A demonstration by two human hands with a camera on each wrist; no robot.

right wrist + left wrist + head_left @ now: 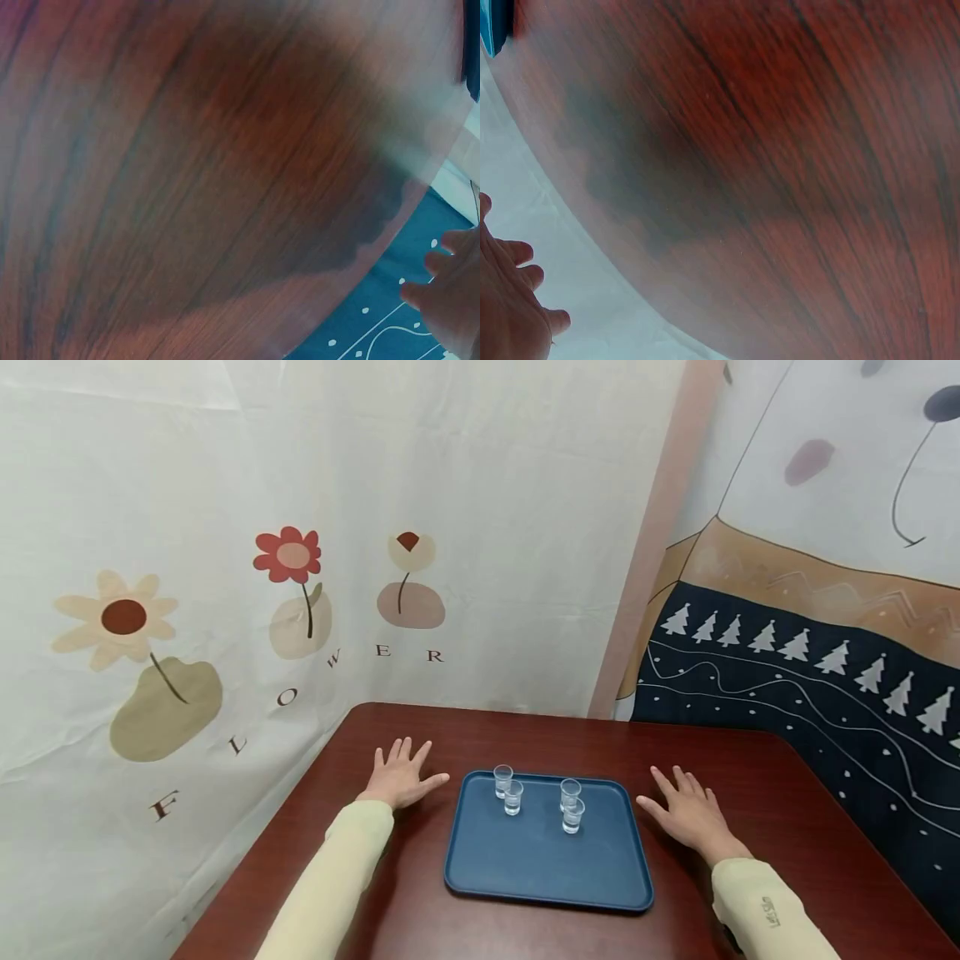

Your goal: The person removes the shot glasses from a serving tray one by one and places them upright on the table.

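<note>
A blue tray (547, 868) lies on the table with several small clear glasses on its far half. Two of them, a rear glass (503, 781) and a front glass (513, 798), stand close together on the left. Another pair, a rear glass (570, 792) and a front glass (573, 817), stands right of the middle. My left hand (399, 777) is left of the tray with fingers spread and nothing in it. To the tray's right, my right hand (688, 810) also has its fingers spread and holds nothing. Each wrist view catches part of its own hand over the table.
The dark red wooden table (420, 902) has rounded far corners. Behind it hangs a white curtain (510, 527) printed with flowers and letters. On the right is a navy cloth (750, 693) with white trees.
</note>
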